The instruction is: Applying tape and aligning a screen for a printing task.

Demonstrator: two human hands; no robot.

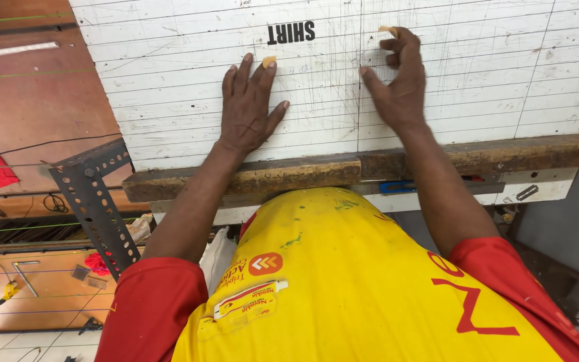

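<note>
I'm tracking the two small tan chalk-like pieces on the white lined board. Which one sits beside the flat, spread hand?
The lower-left small tan piece, at the fingertips of the left hand lying flat. The other tan piece is higher, atop the curled right hand.

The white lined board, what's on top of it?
On the white lined board lie two hands. The left hand rests flat, a small orange piece at its fingertips. The right hand holds another orange piece. Whatever lies under the palms is hidden.
</note>
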